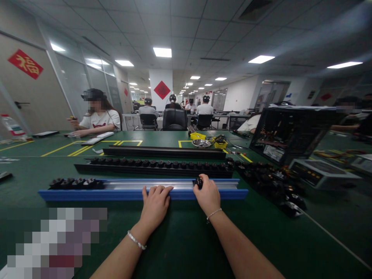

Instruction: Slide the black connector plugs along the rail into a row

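Observation:
A long blue rail (116,195) with a silvery inner channel lies across the green table. Several black modules (76,183) sit side by side in its left end. My left hand (156,202) rests on the rail's middle, fingers apart, holding nothing. Toward the right end, my right hand (208,195) grips a small black module (198,183) between thumb and fingers at the channel. Behind the rail lies a black rail (99,168) with a row of black modules along it.
Another black rail (162,152) lies farther back. Loose black parts (270,178) are heaped at the right, beside a metal power supply box (322,174) and an open computer case (290,133). A yellow bin (198,136) and a round metal dish (201,143) stand behind. A person (100,116) sits at the left.

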`<state>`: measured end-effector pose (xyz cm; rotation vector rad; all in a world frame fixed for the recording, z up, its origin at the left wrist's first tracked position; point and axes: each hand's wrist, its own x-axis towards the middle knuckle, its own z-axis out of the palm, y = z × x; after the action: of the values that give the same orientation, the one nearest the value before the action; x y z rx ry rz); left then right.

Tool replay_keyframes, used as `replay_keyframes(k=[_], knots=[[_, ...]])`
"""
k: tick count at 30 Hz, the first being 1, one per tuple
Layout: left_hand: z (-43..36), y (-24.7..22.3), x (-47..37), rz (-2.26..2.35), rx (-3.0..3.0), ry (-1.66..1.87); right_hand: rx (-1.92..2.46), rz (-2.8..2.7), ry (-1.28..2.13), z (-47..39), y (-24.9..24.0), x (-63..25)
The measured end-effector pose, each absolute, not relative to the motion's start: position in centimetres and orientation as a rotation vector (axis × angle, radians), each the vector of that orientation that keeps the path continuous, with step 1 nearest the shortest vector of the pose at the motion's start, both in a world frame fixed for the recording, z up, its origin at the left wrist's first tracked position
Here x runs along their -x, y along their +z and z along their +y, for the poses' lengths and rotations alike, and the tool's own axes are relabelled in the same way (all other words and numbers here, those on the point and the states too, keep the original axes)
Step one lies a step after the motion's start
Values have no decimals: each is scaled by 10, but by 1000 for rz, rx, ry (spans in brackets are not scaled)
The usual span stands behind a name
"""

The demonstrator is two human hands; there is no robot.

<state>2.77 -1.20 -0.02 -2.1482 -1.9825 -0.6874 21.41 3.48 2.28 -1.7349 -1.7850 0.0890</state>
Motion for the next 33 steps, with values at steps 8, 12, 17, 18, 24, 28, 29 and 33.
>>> replay_keyframes(k=[8,12,17,18,24,28,29,33], knots=[[-12,2,-27,-2001,2133,-724,1760,-1768,95,35,25,-219],[-11,2,-27,-2016,2117,-717,1771,-1765,77,37,25,-223],[-10,2,-27,-2021,2117,-722,1819,-1752,76,37,29,-227],[-10,2,-26,-2022,2119,-722,1829,-1752,80,37,30,-228],[-10,3,-25,-2029,2124,-710,1873,-1742,98,37,34,-232],[-10,2,-25,-2027,2130,-715,1890,-1740,95,38,35,-234],[-10,2,-25,-2025,2132,-720,1894,-1738,93,38,35,-235],[-10,3,-25,-2020,2131,-724,1903,-1738,95,39,35,-238]])
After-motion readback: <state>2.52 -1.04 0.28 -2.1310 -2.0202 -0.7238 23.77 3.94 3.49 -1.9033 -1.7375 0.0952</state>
